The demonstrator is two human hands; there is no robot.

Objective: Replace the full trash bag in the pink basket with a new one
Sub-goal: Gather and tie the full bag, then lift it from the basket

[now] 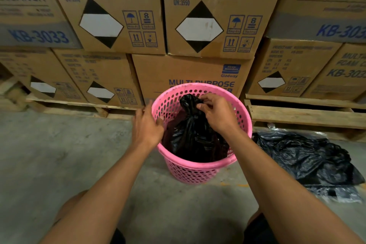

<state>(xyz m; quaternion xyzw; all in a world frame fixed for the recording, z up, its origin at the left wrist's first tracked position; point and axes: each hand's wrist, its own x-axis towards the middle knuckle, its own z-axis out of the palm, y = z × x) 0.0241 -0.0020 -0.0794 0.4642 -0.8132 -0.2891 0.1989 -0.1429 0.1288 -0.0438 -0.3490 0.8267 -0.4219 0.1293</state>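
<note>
One pink basket [200, 168], two black bags [193, 134], two hands [147, 128].

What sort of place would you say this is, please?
Most likely a warehouse or stockroom: stacked cardboard cartons printed with weights and handling symbols, sitting on wooden pallets, over a bare concrete floor.

cartons [210, 12] marked KB-3033, UN:1950, Glodway, MULTI PURPOSE
</note>
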